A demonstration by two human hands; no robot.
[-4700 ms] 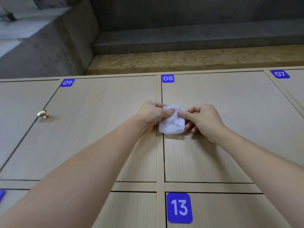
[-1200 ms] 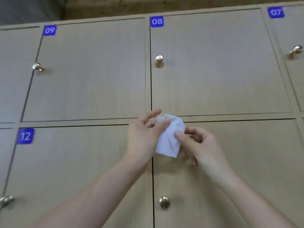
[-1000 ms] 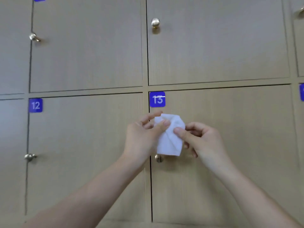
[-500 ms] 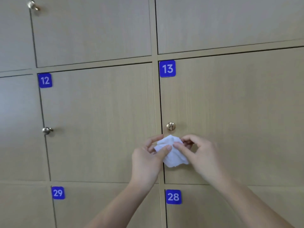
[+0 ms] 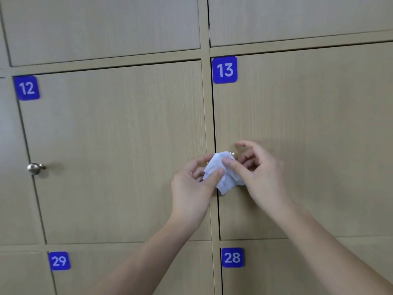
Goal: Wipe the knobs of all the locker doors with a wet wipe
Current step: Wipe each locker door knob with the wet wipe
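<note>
white wet wipe [image 5: 223,173] pinched by left hand [image 5: 191,188] and right hand [image 5: 261,177], seemingly draped over door 13's knob [image 5: 232,153].

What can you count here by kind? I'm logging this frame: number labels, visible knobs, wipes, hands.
Number labels: 4: 12, 13, 29, 28
Knobs: 2: one bare on door 12, one on door 13 mostly covered by the wipe
Wipes: 1
Hands: 2: left, right, both pinching the wipe
Total: 9
</note>
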